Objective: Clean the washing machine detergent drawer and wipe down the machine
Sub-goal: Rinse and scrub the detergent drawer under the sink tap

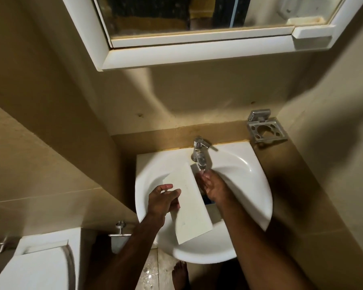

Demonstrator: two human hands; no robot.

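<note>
One detergent drawer [190,203], pale and long, propped slantwise across the white sink [247,170], underside up, apparently for rinsing close to the tap [200,153]. Steadied at its left edge by the left hand [162,200], fingers [166,187] loosely spread, thumb seemingly beneath. Right hand [213,185] just beside the drawer, fingers together under the running water, holding nothing visible; probably wetting before a scrub. Toothbrush holder [266,130] on the wall to the right.

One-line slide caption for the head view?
Left hand holds long white plastic detergent drawer over white basin; right hand under running chrome tap.
</note>
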